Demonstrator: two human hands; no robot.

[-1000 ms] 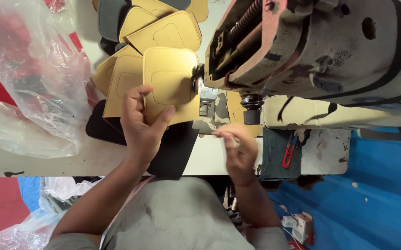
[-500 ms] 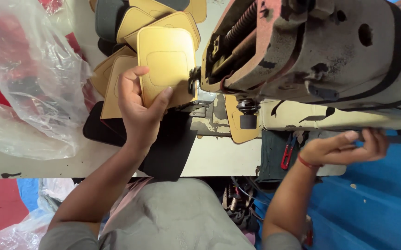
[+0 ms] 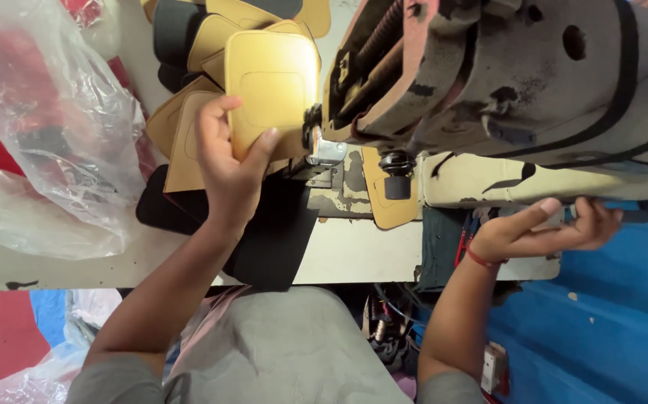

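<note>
My left hand [image 3: 226, 168] pinches a tan panel [image 3: 273, 93] — thumb and fingers closed on its lower edge — and holds it against the sewing machine [image 3: 503, 97] head, just beside the needle. My right hand [image 3: 541, 232] curls half-open at the desk [image 3: 354, 254] edge under the machine, holding nothing I can see. I judge this the feeding step — next the panel wants steadying flat under the foot.
</note>
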